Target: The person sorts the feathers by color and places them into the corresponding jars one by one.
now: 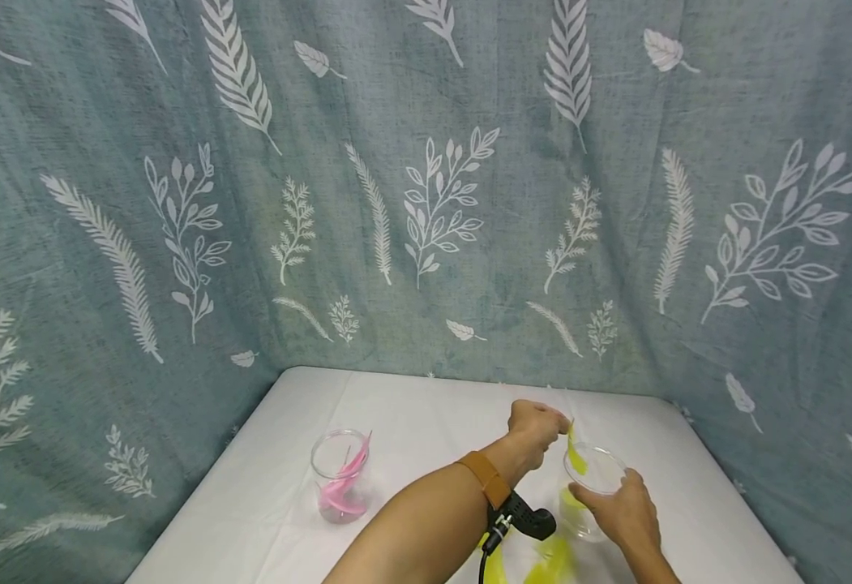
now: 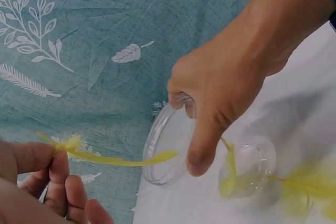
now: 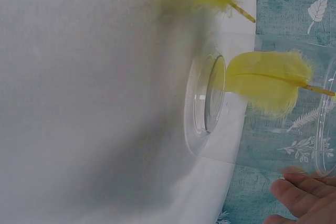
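Note:
My left hand [image 1: 535,426] pinches a yellow feather [image 2: 115,160] by its quill end, above a clear jar [image 1: 589,531] on the right. In the left wrist view the feather's tip reaches into the jar's mouth. My right hand [image 1: 624,511] holds the jar near its rim, thumb on the near side. Another yellow feather [image 3: 270,77] stands inside this jar. More yellow feathers [image 1: 553,560] lie on the table beside it, partly hidden behind my left forearm.
A second clear jar [image 1: 338,513] with pink feathers [image 1: 345,487] stands on the left of the white table [image 1: 411,405]. A green leaf-patterned cloth [image 1: 498,243] hangs behind and at both sides. My left forearm crosses the table's front middle.

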Motion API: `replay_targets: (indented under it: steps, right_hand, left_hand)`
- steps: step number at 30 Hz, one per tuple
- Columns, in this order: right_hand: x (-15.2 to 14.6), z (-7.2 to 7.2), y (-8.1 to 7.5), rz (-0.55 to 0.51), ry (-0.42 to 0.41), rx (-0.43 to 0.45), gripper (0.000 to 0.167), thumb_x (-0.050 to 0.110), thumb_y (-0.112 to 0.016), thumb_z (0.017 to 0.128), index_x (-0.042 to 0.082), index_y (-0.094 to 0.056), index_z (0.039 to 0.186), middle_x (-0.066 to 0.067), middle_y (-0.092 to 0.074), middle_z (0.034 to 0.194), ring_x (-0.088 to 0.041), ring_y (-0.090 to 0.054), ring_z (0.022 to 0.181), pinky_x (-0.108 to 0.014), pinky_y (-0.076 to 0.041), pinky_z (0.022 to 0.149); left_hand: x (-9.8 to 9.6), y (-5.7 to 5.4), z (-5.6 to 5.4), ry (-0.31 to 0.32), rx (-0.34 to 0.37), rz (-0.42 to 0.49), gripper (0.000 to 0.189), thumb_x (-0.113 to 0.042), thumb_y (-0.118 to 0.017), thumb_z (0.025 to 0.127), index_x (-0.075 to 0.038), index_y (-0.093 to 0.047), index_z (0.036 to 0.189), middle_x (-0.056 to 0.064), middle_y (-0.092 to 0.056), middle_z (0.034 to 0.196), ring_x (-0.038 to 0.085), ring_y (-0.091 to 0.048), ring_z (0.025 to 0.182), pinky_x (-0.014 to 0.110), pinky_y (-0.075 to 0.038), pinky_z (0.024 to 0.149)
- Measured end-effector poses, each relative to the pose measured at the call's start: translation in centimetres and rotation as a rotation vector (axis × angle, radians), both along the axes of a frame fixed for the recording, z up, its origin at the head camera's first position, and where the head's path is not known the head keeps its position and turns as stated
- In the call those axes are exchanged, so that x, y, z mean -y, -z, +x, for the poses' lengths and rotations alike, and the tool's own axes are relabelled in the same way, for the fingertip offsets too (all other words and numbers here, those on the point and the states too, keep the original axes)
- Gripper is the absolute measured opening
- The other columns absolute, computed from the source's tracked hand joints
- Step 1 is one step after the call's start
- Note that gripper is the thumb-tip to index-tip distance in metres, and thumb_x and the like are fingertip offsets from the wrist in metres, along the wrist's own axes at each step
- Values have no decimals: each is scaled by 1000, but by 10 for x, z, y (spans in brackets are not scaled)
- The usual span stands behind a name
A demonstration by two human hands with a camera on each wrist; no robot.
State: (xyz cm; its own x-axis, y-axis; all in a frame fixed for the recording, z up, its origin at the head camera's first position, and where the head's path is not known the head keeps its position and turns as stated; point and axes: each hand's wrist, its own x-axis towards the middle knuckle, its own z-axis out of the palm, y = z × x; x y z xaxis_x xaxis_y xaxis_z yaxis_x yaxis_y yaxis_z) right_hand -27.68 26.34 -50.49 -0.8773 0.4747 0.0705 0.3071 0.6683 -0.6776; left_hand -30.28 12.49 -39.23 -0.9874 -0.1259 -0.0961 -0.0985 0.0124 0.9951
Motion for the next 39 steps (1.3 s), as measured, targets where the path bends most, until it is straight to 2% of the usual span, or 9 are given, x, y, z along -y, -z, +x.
replay_targets:
  steps: [7,20,26,33,39]
  right_hand:
    - [-2,1,1,4,-12,-3,111,57,-80,65,-15,-31,133,-36,-43,122,-53,-46,108,-60,-41,85]
    - [0,0,2,5,-8,6,113,59,-80,66,-15,-29,135,-36,-42,125,-54,-45,111,-60,-41,86]
    - [-2,0,1,21,-12,-5,111,58,-78,67,-14,-30,135,-36,-43,124,-54,-45,111,-61,-40,86]
    - [-1,2,1,32,-20,-19,110,57,-79,66,-16,-31,133,-37,-44,122,-54,-46,110,-61,-41,85]
    - [-3,3,2,27,-22,-44,112,57,-80,65,-16,-31,134,-37,-44,123,-54,-45,110,-61,-39,87]
  left_hand:
    - [-5,13,1,-8,37,-19,19,6,-77,69,-6,-65,63,3,-59,62,17,-44,55,32,-34,49]
    - [-10,27,-1,-12,58,-28,17,7,-76,66,-5,-64,62,6,-57,63,21,-52,57,38,-44,55]
    - [-10,30,-3,-14,61,-50,17,8,-77,66,-4,-66,64,6,-58,61,21,-54,57,41,-47,57]
    - [-7,29,0,60,65,-58,18,10,-75,73,-5,-68,69,7,-65,66,27,-65,69,44,-49,61]
    - [0,31,-5,34,62,-89,11,6,-75,74,-4,-69,72,5,-63,65,26,-63,66,42,-48,59]
